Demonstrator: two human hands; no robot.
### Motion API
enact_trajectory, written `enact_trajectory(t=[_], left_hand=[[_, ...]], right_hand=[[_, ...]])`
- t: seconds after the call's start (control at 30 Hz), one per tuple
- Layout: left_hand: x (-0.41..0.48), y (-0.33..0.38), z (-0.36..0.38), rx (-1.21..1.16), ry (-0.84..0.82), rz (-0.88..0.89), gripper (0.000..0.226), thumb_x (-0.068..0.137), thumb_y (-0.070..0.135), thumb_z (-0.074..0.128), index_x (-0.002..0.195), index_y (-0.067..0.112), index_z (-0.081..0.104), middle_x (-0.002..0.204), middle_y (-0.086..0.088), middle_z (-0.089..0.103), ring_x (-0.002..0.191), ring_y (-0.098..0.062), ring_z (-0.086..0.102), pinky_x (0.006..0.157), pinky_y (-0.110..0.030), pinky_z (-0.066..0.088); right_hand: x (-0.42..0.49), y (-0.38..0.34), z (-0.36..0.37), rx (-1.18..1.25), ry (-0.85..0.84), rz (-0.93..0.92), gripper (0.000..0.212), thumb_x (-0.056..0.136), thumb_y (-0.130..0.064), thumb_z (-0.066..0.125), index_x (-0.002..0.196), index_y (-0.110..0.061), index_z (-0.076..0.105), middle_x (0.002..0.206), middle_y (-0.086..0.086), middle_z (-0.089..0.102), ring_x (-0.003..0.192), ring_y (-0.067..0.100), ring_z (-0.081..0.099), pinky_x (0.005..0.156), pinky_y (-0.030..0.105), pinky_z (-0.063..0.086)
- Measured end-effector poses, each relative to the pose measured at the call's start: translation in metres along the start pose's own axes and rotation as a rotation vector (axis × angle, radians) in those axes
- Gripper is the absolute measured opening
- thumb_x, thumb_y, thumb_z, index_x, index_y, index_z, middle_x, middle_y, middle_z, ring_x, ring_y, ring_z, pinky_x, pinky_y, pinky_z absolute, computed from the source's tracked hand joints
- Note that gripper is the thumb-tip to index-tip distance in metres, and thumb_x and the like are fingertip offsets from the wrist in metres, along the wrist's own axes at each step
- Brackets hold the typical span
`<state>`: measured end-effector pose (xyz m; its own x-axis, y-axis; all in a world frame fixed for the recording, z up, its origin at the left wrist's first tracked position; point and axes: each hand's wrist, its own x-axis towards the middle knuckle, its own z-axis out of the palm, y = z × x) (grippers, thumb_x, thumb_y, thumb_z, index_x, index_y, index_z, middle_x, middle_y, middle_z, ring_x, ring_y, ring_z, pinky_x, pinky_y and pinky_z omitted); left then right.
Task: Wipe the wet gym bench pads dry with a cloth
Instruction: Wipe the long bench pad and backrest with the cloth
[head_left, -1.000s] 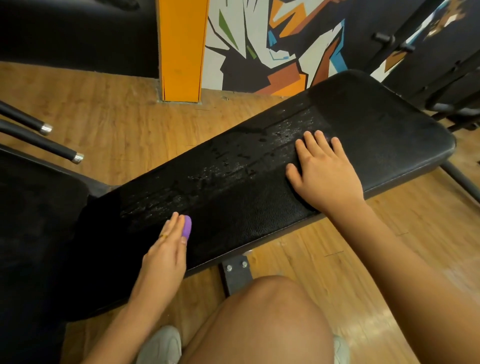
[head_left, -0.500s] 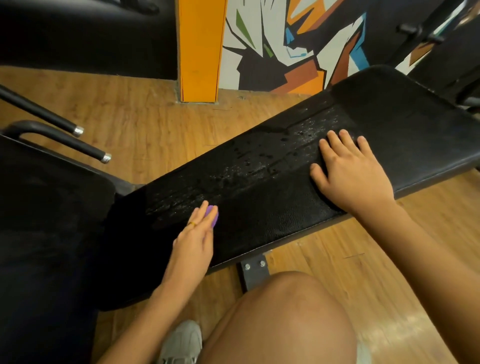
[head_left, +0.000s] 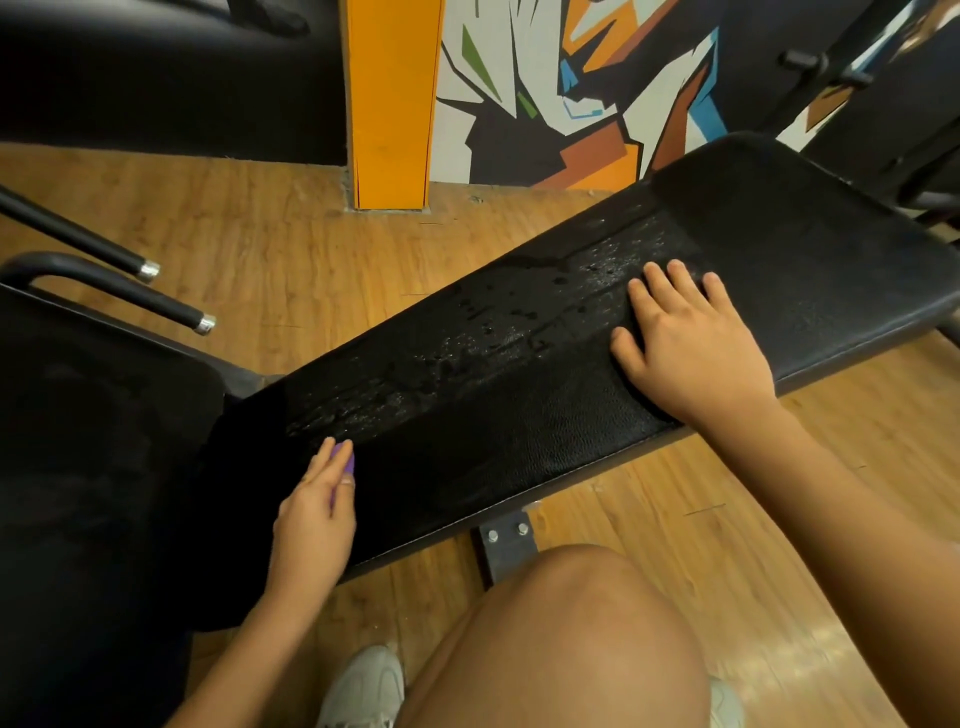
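A long black bench pad (head_left: 519, 441) runs diagonally from lower left to upper right. Water droplets (head_left: 467, 353) streak its far half. My right hand (head_left: 691, 353) lies flat on the pad with fingers spread, fingertips at the right end of the wet streak. I cannot tell whether a dark cloth is under the palm. My left hand (head_left: 317, 509) rests on the pad's near left part, pinching a small purple object (head_left: 345, 460) between its fingers, at the edge of the wet area.
A second black pad (head_left: 93, 467) sits at the left, with two black handle bars (head_left: 130, 296) above it. An orange pillar (head_left: 389, 104) and a painted wall stand behind. My bare knee (head_left: 561, 649) and white shoe (head_left: 363, 691) are below the bench on a wooden floor.
My view has shifted a little. My left hand has slid slightly farther onto the pad toward the wet streak. My right hand has stayed flat in the same place.
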<state>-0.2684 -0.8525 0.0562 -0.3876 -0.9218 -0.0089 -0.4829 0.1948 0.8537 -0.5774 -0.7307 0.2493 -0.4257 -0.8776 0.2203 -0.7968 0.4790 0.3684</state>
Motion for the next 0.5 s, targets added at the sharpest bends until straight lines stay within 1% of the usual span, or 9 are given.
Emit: enact_trajectory(t=[0.17,0.23,0.33,0.4,0.5], left_hand=[[-0.001,0.009,0.006,0.017,-0.022,0.026,0.045,0.106,0.012,0.045,0.15,0.02,0.046,0.16,0.005,0.035,0.146,-0.016,0.036,0.115,-0.036,0.038],[-0.001,0.006,0.004,0.039,-0.038,0.036,0.046,0.106,0.012,0.044,0.151,0.022,0.045,0.161,0.006,0.033,0.147,-0.016,0.036,0.115,-0.037,0.039],[-0.001,0.004,0.004,0.058,-0.031,0.046,0.046,0.106,0.015,0.045,0.151,0.024,0.044,0.162,0.007,0.032,0.148,-0.017,0.035,0.116,-0.043,0.039],[-0.002,0.002,0.005,0.048,-0.03,0.031,0.046,0.107,0.018,0.044,0.152,0.026,0.043,0.163,0.007,0.031,0.148,-0.016,0.034,0.117,-0.041,0.037],[-0.002,0.001,0.004,0.036,-0.032,0.014,0.047,0.107,0.023,0.042,0.153,0.031,0.04,0.164,0.01,0.028,0.149,-0.013,0.032,0.119,-0.039,0.035]], right_hand=[[0.001,0.0,0.0,-0.014,-0.024,-0.023,0.072,0.099,-0.05,0.02,0.148,-0.002,0.044,0.155,0.02,0.041,0.147,0.037,0.03,0.119,0.056,0.023],[0.001,-0.001,-0.001,-0.036,-0.032,-0.02,0.074,0.098,-0.051,0.019,0.148,-0.004,0.044,0.155,0.018,0.042,0.148,0.036,0.029,0.121,0.059,0.015],[0.002,-0.006,-0.009,-0.007,-0.056,-0.018,0.079,0.093,-0.059,0.018,0.149,-0.009,0.044,0.157,0.015,0.04,0.151,0.037,0.023,0.119,0.062,-0.005],[0.001,-0.023,-0.015,0.071,-0.069,-0.085,0.082,0.091,-0.062,0.017,0.152,-0.013,0.041,0.159,0.012,0.039,0.153,0.036,0.018,0.119,0.061,-0.009],[-0.006,-0.066,-0.012,0.148,-0.127,-0.295,0.081,0.091,-0.064,0.015,0.157,-0.021,0.034,0.164,0.005,0.031,0.156,0.026,0.01,0.12,0.055,-0.011]])
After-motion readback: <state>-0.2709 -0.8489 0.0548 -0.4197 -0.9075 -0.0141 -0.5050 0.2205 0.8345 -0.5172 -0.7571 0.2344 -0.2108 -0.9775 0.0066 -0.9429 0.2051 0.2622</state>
